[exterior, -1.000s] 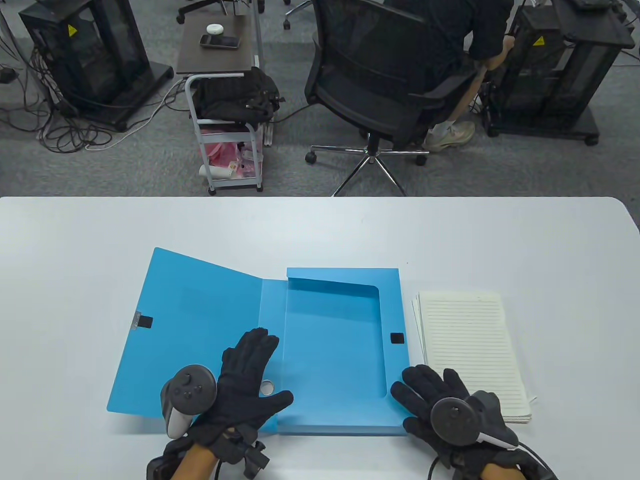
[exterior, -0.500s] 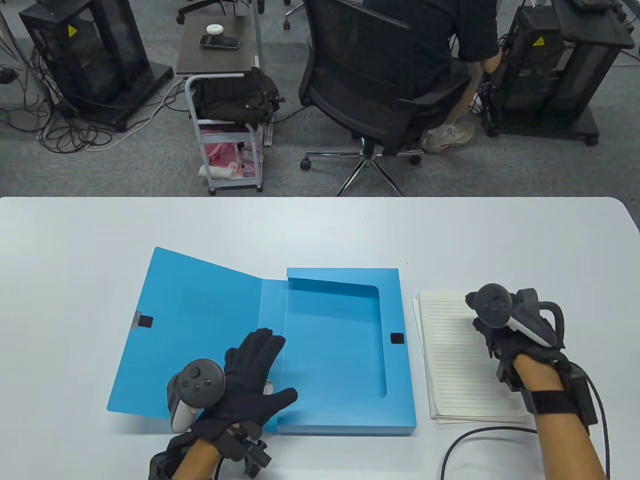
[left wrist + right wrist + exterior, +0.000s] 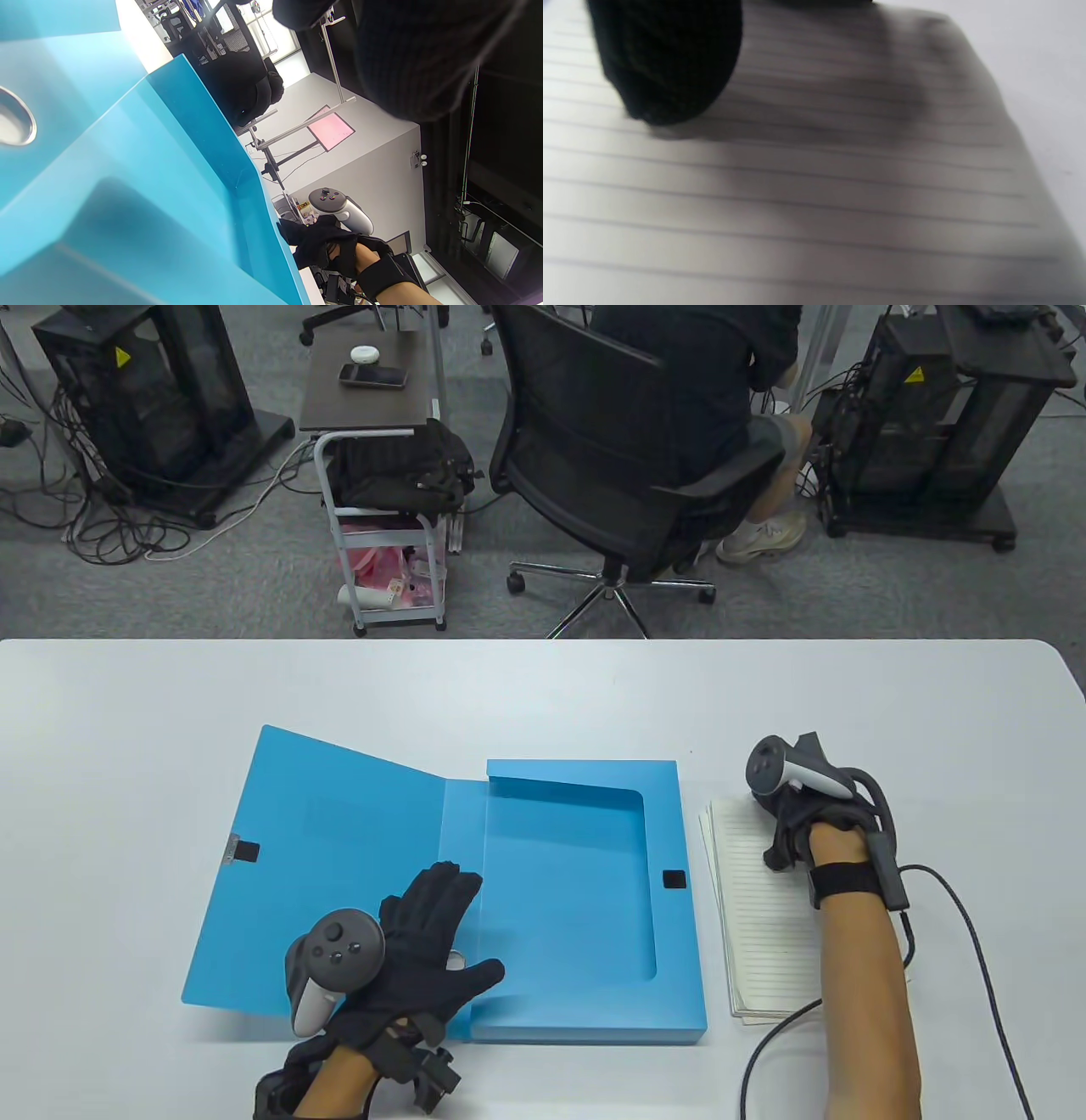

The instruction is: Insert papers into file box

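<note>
Step in hand, as judged: picking up the papers; none are in the box yet.

The blue plastic file box (image 3: 585,899) lies open on the white table (image 3: 543,687), its lid flap (image 3: 314,857) folded out to the box's left and its tray showing bare. The stack of lined white papers (image 3: 764,933) lies flat just beside the box's right wall, not touching it as far as can be seen.

The left hand (image 3: 424,959) rests flat with fingers spread on the box's near-left corner, over the spine, holding nothing. The right hand (image 3: 793,823) is on the far end of the stack, at the corner away from the box; the right wrist view shows one gloved fingertip (image 3: 666,63) on or just above the top sheet. Whether it has a pinch on any sheet cannot be told.

Next move, as judged: get the fingers under the far edge, lift the stack together, carry it over the box's right wall and lower it into the tray. Loose sheets may fan or slide.

Writing: none readable. The papers show ruled lines only; black fastener patches on the box and flap carry no visible text.
</note>
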### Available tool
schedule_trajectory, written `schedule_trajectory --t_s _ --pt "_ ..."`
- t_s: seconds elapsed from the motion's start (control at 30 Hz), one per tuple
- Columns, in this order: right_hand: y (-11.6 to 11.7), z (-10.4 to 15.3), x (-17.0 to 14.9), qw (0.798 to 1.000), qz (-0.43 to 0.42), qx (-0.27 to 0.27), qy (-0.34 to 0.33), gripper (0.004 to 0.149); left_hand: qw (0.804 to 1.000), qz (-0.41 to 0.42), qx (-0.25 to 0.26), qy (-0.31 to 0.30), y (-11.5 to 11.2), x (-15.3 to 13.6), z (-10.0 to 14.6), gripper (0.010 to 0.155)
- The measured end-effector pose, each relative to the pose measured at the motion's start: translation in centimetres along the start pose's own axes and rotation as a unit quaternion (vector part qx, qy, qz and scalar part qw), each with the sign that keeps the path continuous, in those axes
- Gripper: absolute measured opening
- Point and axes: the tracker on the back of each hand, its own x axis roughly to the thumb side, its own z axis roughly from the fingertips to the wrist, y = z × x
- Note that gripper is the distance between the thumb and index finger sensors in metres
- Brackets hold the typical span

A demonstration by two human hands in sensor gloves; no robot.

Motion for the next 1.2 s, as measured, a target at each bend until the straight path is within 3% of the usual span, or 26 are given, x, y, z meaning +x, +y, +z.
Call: schedule_trajectory --t_s 0.2,0.43,0.53,0.7,0.8,0.9,0.93,1.1,1.2 --pt "-1.0 -2.0 1.1 0.994 0.106 0.014 0.003 0.1 1.0 -0.008 -0.003 0.013 -0.1 -0.1 -0.2 0.095" --pt "-1.3 -2.8 1.3 0.992 0.124 0.022 0.002 0.097 1.0 -0.005 0.015 0.016 0.3 -0.2 0.1 0.095" --pt "-1.2 -2.4 1.0 0.993 0.113 -0.006 -0.018 0.076 1.0 -0.001 0.014 0.021 0.4 -0.4 0.0 0.096" --pt "-0.9 -0.4 0.4 0.988 0.109 -0.097 -0.054 0.068 1.0 0.004 0.014 0.014 0.2 0.0 0.0 0.096" --pt "-0.3 2.1 0.5 0.973 0.09 -0.201 -0.068 0.064 1.0 0.006 0.01 0.01 0.0 0.4 -0.1 0.096" --pt "0.2 5.7 0.9 0.943 0.125 -0.302 -0.07 0.06 1.0 0.013 0.01 0.004 -0.1 0.5 -0.2 0.096" --pt "0.1 6.7 0.9 0.939 0.126 -0.312 -0.069 0.06 1.0 0.016 0.009 0.002 -0.1 0.5 -0.2 0.096" --pt "-2.7 16.3 2.0 0.914 0.148 -0.365 -0.101 0.061 0.999 0.034 0.024 -0.016 0.1 0.9 0.0 0.096" --pt "-4.9 23.8 4.5 0.876 0.2 -0.425 -0.109 0.063 0.998 0.049 0.034 -0.033 0.1 1.4 0.2 0.095"
